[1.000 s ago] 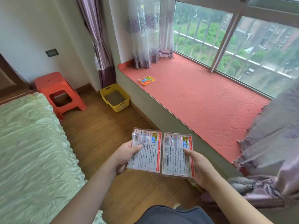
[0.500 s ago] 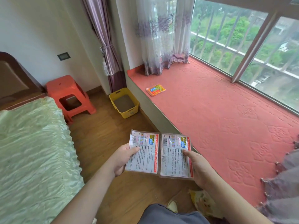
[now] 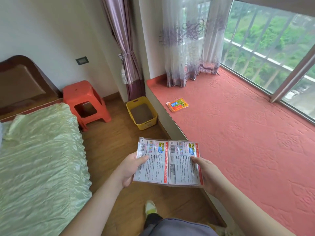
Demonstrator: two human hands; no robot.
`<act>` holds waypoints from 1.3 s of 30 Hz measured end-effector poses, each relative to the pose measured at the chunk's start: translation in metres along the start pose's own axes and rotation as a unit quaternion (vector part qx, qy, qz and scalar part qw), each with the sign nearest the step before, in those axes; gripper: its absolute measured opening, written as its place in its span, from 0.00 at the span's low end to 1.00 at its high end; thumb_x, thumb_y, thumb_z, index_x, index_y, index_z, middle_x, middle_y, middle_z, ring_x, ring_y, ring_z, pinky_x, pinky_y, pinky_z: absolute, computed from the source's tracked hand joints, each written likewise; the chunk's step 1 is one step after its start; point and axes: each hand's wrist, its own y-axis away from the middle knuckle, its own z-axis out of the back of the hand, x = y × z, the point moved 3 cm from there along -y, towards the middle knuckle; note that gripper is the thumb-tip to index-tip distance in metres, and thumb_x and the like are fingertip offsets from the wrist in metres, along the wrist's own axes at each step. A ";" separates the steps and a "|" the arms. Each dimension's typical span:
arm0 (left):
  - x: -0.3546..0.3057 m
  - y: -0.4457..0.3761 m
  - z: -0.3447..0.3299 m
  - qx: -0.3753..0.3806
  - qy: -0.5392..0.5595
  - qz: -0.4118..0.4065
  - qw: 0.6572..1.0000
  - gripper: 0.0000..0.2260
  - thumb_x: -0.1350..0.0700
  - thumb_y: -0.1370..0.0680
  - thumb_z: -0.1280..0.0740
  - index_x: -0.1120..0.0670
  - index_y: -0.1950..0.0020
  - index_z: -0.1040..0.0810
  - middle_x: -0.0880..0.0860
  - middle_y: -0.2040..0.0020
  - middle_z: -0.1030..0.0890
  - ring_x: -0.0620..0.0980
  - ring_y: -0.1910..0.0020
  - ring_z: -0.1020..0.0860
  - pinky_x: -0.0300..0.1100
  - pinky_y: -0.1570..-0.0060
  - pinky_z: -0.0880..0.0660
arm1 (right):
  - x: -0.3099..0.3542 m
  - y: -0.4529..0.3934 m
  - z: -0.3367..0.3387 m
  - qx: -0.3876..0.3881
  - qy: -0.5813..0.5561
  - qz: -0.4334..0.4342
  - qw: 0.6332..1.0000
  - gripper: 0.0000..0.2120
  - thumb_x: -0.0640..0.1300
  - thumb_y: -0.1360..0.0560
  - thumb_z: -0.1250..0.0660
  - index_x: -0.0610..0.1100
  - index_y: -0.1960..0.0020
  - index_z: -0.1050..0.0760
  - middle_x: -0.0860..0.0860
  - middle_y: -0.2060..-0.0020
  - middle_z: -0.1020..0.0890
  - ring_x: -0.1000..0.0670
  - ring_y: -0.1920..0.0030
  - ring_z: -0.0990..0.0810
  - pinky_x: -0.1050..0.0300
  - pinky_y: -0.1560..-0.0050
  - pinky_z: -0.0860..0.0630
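With left hand (image 3: 128, 169) grips the left packet (image 3: 150, 161) at its outer edge, thumb on the printed face; with right hand (image 3: 209, 174) pinches the right packet (image 3: 183, 163) the same way. Holds both flat in the air, side by side and touching along the middle, above the wooden floor (image 3: 109, 145), just beside the edge of the red window seat (image 3: 238, 133). Cannot tell whether joined there or only overlapped. Seems to be at the step of reading or separating the pair. Next probably needs an even outward pull, or a carry toward the orange packet (image 3: 177, 105) lying on the window seat. Further out, finds a yellow bin (image 3: 154, 116), an orange stool (image 3: 86, 91) and a bed (image 3: 39, 150).
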 end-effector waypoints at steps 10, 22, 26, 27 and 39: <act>-0.059 -0.080 0.088 -0.022 0.024 -0.005 0.999 0.10 0.55 0.19 0.34 0.54 0.39 0.20 0.59 0.47 0.13 0.58 0.48 0.14 0.54 0.51 0.17 | 0.052 -0.101 -0.070 -0.026 0.024 0.002 0.999 0.12 0.48 0.19 0.37 0.41 0.44 0.21 0.41 0.53 0.12 0.40 0.54 0.12 0.48 0.62 0.15; -0.118 -0.166 0.149 0.020 0.039 0.010 0.999 0.10 0.57 0.19 0.35 0.53 0.39 0.19 0.60 0.46 0.13 0.59 0.46 0.14 0.60 0.46 0.19 | 0.106 -0.183 -0.149 -0.033 0.035 0.016 0.999 0.10 0.47 0.19 0.37 0.43 0.46 0.19 0.43 0.56 0.11 0.42 0.58 0.12 0.50 0.64 0.16; -0.139 -0.202 0.152 0.019 0.016 0.014 1.000 0.09 0.56 0.19 0.34 0.50 0.42 0.18 0.58 0.47 0.12 0.57 0.46 0.14 0.62 0.42 0.20 | 0.126 -0.213 -0.147 -0.038 0.026 0.011 0.999 0.11 0.47 0.19 0.37 0.42 0.45 0.20 0.42 0.56 0.11 0.41 0.57 0.12 0.50 0.64 0.15; -0.144 -0.212 0.151 0.020 0.010 0.014 1.000 0.09 0.56 0.19 0.34 0.50 0.42 0.18 0.58 0.47 0.12 0.57 0.46 0.14 0.62 0.41 0.21 | 0.130 -0.222 -0.145 -0.037 0.023 0.008 0.999 0.11 0.47 0.19 0.37 0.42 0.45 0.20 0.42 0.56 0.11 0.41 0.57 0.12 0.50 0.64 0.15; -0.248 -0.332 0.109 0.043 -0.067 0.024 0.997 0.10 0.55 0.18 0.35 0.48 0.39 0.19 0.54 0.44 0.13 0.53 0.42 0.16 0.58 0.36 0.23 | 0.229 -0.335 -0.119 -0.029 -0.047 -0.003 0.998 0.13 0.48 0.20 0.35 0.41 0.42 0.21 0.39 0.51 0.12 0.38 0.53 0.13 0.49 0.61 0.16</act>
